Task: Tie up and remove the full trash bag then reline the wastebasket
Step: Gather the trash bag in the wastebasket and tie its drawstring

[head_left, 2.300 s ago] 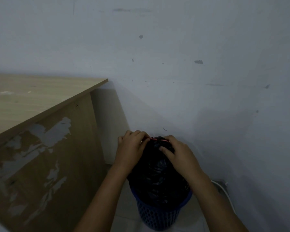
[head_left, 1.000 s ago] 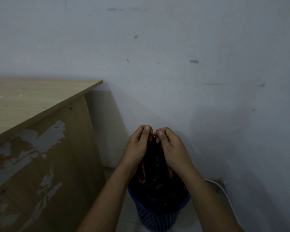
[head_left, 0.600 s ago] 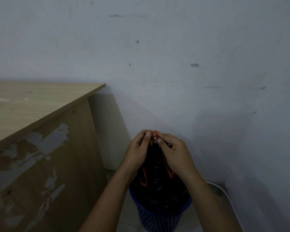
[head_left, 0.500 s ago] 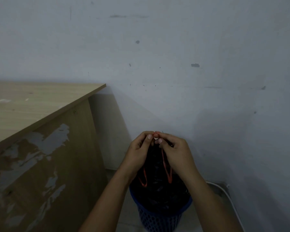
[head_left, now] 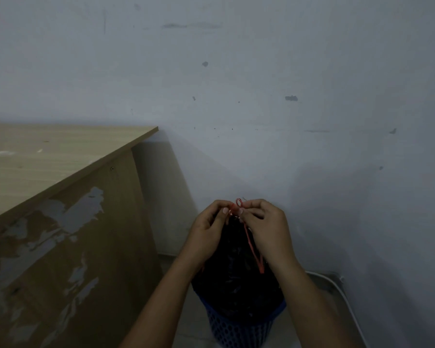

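Note:
A full black trash bag (head_left: 236,277) bulges out of a blue mesh wastebasket (head_left: 239,332) on the floor by the wall. Its red drawstring (head_left: 253,247) is gathered above the bag's neck, with a small loop sticking up and one strand hanging down the bag's right side. My left hand (head_left: 209,229) and my right hand (head_left: 266,227) meet over the neck, each pinching the drawstring at the loop with thumb and fingertips.
A wooden desk (head_left: 60,156) with a peeling side panel (head_left: 68,247) stands close on the left of the basket. A grey wall (head_left: 261,96) is right behind it. A white cable (head_left: 347,300) runs along the floor at the right.
My hands left the bag's rim, rose and met above its neck, drawing the red string up. A small loop now stands up between my fingertips.

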The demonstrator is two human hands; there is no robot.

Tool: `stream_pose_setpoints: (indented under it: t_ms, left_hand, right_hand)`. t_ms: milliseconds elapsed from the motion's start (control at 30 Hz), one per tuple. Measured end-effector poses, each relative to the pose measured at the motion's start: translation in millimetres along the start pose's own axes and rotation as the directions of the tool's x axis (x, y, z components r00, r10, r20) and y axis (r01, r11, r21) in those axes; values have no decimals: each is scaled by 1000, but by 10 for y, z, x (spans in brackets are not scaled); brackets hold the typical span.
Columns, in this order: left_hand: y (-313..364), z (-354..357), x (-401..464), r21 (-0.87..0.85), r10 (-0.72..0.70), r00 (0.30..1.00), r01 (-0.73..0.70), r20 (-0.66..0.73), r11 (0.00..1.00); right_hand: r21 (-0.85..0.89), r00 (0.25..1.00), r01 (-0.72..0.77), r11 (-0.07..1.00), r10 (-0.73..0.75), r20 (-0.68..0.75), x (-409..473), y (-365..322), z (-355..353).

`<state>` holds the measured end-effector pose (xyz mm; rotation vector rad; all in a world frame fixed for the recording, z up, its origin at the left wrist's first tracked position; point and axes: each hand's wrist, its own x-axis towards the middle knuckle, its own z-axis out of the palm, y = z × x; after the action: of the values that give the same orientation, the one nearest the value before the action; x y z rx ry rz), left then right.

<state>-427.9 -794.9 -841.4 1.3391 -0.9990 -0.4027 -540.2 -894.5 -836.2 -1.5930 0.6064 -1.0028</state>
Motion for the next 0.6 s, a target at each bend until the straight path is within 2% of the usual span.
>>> stream_pose_setpoints:
  t_ms: [267, 400, 600]
  left_hand:
    - [0, 1, -39, 13, 29, 995, -30, 101, 999]
    - [-54, -14, -28, 24, 32, 996, -34, 89, 999]
    - [-100, -18, -7, -17, 23, 996, -22, 90, 1000]
  right_hand:
    - [47, 1000, 4, 999, -3, -30, -27, 48, 41]
    - [124, 998, -44, 991, 51, -47, -12, 39, 27]
    - [120, 999, -7, 993, 11, -37, 0, 83, 18]
